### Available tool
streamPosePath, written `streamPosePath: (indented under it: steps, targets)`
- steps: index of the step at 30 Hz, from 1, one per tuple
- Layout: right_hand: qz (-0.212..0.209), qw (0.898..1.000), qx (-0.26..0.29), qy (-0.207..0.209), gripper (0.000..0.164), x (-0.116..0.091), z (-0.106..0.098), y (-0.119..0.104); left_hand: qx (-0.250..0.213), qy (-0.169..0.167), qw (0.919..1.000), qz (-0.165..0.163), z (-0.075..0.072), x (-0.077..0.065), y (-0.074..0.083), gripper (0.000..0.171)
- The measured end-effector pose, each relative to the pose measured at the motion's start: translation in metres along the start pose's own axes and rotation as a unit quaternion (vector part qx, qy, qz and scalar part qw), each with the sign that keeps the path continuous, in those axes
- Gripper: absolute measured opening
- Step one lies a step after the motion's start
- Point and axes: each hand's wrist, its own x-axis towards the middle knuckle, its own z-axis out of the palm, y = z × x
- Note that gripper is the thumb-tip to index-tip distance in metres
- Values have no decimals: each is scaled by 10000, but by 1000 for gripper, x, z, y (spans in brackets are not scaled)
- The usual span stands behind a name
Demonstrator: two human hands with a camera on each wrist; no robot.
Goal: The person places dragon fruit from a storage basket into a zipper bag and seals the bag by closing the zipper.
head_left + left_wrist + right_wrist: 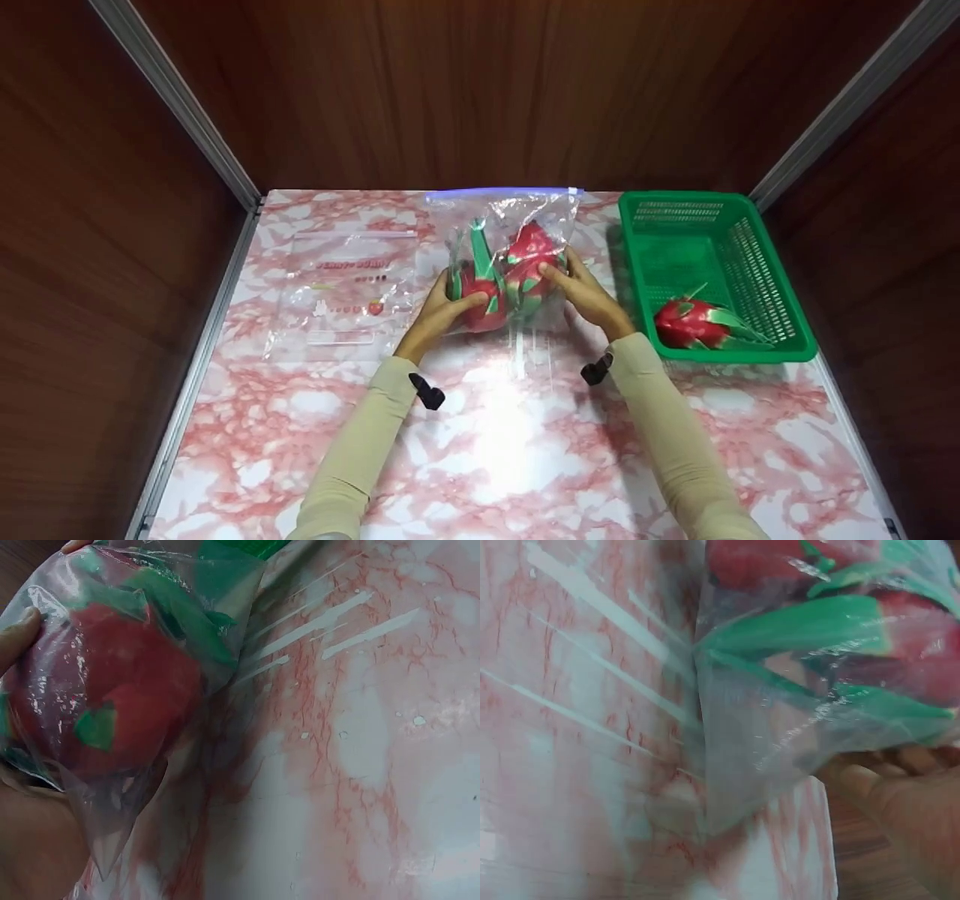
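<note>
A clear zip bag (551, 208) with a purple closure strip along its top holds two red dragon fruits with green scales. My left hand (435, 315) grips the bag's left side around one dragon fruit (486, 291), thumb on the front. On the other side my right hand (589, 296) holds the bag around the second dragon fruit (529, 247). The left wrist view shows the bag's lower corner (105, 840) hanging down in a point. In the right wrist view, fingers (855, 780) lie under the plastic, partly hidden.
A green plastic basket (630, 247) stands at the right with another dragon fruit (694, 322) in it. To the left, a second clear bag (345, 289) with printed pictures lies flat on the marbled table (300, 420). Wooden panels (480, 90) enclose the back and sides.
</note>
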Motion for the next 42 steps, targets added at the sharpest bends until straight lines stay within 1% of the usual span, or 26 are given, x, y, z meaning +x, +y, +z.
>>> streamPosePath:
  steps: [4,8,10,13,16,19,21,26,30,33,36,38,42]
  targets:
    - [-68,9994,325,-61,94,1,2,-2,199,102,9997,65,0,1,3,79]
    - [-134,9980,609,30,102,2,4,-2,385,305,9987,114,2,4,5,83]
    - [-136,9971,725,172,103,3,4,-1,475,434,9979,100,2,5,5,81]
    - [-99,9968,669,429,97,5,5,1,579,481,9971,89,3,7,5,74]
    - [-156,9964,558,626,89,8,6,4,688,390,9968,120,4,8,6,70]
    - [-300,9956,538,702,83,10,6,6,668,292,9973,117,6,9,6,69]
    - [-350,9956,457,733,81,11,6,7,558,258,9981,74,6,9,7,70]
    - [-303,9964,213,767,79,13,5,6,56,200,9997,-117,7,12,8,75]
    - [-311,9950,401,859,73,16,7,4,-123,231,9995,-155,7,16,8,81]
    - [-239,9938,492,963,72,19,7,4,-119,302,9993,-163,7,20,8,78]
    - [-121,9935,440,1043,79,21,5,4,-35,362,9993,-116,6,23,10,69]
    - [-60,9941,446,990,83,23,3,4,88,404,9991,-64,6,25,12,63]
    - [47,9942,750,768,85,25,0,4,339,522,9981,-35,7,30,14,61]
